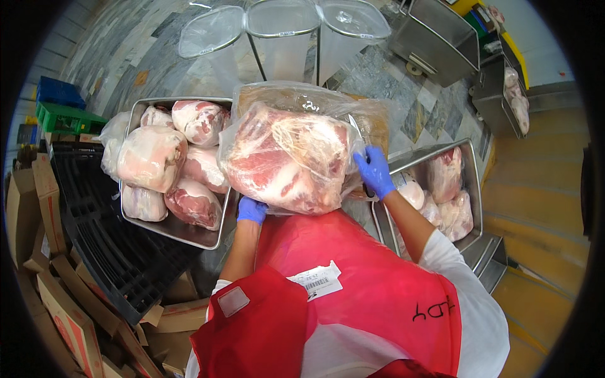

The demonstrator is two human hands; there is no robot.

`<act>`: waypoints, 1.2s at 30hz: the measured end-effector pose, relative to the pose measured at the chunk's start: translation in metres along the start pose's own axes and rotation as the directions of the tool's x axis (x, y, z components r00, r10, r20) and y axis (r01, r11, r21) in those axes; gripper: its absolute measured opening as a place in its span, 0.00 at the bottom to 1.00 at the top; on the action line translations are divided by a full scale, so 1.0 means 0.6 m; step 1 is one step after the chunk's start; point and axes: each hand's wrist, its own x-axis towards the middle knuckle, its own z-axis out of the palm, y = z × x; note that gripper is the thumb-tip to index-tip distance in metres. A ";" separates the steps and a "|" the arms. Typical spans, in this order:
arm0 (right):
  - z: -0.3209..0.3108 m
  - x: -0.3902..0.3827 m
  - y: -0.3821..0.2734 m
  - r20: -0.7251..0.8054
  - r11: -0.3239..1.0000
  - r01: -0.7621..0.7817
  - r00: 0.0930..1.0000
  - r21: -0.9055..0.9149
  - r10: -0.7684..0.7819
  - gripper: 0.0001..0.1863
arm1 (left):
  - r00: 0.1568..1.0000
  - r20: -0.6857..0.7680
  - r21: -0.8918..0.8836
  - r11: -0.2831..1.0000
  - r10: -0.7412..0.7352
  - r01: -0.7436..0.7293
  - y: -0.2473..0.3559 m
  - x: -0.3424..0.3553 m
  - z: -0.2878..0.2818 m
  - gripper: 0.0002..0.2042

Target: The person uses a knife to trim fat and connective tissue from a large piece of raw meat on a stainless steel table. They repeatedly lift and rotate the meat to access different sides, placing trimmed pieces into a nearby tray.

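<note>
Our left hand (252, 210) is tucked at the near edge of the plastic-wrapped meat (287, 160), its grip hidden; whether our right hand (375, 171), at the meat's right side, grips anything we cannot tell. The meat sits by the right rim of the left-hand steel tub (170, 232)

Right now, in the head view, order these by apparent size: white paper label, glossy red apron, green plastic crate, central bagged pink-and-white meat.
Largest: red apron
Next: bagged meat
Smallest: green crate and white label, too alike to rank
</note>
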 end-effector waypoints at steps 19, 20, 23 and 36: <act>0.124 0.144 0.021 0.725 0.478 -0.637 0.689 0.605 -0.001 0.37 | 0.970 0.064 0.108 0.968 -0.235 0.227 0.183 -0.224 0.243 0.16; 0.108 0.135 -0.002 0.794 0.493 -0.666 0.601 0.560 -0.089 0.35 | 0.966 0.135 0.123 0.971 -0.222 0.206 0.191 -0.226 0.277 0.16; 0.037 0.156 -0.056 0.532 0.779 -0.210 0.827 0.591 -0.181 0.33 | 0.959 0.216 0.187 0.972 -0.183 0.143 0.190 -0.192 0.378 0.16; -0.075 0.218 -0.097 0.378 0.584 -0.295 0.925 0.757 -0.023 0.31 | 0.927 -0.199 0.263 0.929 0.316 -0.260 0.280 -0.326 0.010 0.09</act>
